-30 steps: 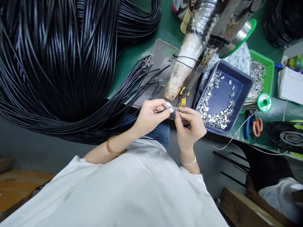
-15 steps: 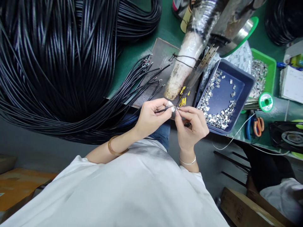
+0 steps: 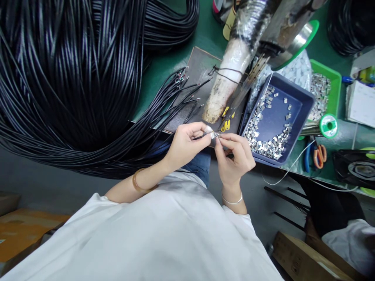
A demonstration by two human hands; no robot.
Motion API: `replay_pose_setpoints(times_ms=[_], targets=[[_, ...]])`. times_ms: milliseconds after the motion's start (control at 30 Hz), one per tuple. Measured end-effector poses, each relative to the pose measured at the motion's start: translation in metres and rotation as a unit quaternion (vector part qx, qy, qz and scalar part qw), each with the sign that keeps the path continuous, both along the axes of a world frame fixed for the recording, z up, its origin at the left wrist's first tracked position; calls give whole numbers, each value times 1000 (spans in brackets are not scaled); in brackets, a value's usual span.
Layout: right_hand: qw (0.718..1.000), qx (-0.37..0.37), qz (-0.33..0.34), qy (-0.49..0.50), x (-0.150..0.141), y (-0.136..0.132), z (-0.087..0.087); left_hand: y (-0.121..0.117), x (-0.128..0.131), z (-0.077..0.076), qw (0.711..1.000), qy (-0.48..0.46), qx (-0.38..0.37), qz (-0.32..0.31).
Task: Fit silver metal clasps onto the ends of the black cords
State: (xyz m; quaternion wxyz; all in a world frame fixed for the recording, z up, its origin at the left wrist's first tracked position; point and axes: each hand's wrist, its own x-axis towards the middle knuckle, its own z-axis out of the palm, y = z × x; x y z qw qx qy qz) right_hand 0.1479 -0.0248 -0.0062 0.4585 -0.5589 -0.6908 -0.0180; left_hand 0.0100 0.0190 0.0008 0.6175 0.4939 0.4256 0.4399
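Left hand (image 3: 184,146): fingers pinch a thin black cable (image 3: 202,136).
Right hand (image 3: 234,156): fingertips pinch a small shiny metal clip (image 3: 217,135).
Nearby: blue tray (image 3: 304,109) of clips, glossy cable bundle (image 3: 73,78).

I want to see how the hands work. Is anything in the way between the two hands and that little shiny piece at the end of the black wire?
Nothing visible. The left hand pinches the black wire and the right hand pinches the small metal piece at its tip, fingertips right on it.
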Motion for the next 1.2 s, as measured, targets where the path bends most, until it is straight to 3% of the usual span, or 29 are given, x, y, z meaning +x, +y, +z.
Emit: replay_pose_setpoints(times_ms=[200,933,1200], targets=[[999,32,4,-14,0,2,-2,1,-2,-1,1000,-1,-13,-10],[1000,-7,-23,6,0,4,3,3,-2,7,999,-34,-10,-4],[1000,-5,0,7,0,-1,5,0,-5,5,999,-31,-4,-21]])
